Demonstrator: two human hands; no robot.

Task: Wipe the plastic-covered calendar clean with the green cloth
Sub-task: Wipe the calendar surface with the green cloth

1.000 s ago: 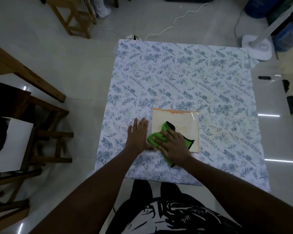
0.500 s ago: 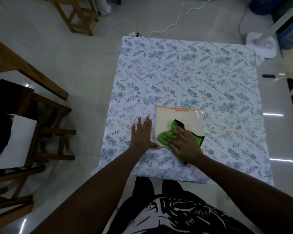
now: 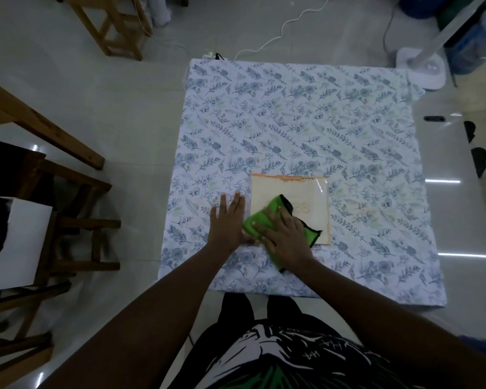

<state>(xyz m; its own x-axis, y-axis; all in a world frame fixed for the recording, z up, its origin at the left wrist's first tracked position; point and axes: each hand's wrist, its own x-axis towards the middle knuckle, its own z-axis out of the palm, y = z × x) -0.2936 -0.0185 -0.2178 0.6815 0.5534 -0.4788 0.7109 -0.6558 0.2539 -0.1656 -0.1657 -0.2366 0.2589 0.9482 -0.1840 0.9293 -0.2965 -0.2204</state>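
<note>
The plastic-covered calendar (image 3: 298,192), cream with an orange top edge, lies flat on the floral-covered table (image 3: 292,122) near its front. The green cloth (image 3: 267,217), edged in black, covers the calendar's lower left part. My right hand (image 3: 285,238) presses flat on the cloth, fingers pointing up and left. My left hand (image 3: 227,223) lies flat on the tablecloth just left of the calendar, fingers spread, thumb touching the calendar's lower left corner. The calendar's lower left corner is hidden under cloth and hand.
Wooden chairs and benches (image 3: 76,209) stand to the left, with a white sheet (image 3: 20,242) on one. A wooden stool (image 3: 115,26) is at the back left. A white cable (image 3: 281,32) runs behind the table. A fan base (image 3: 421,70) sits at the back right.
My right hand has slid the green cloth slightly back and forth over the calendar's lower left part. My left hand has stayed flat beside the calendar. The camera view shifted a little.
</note>
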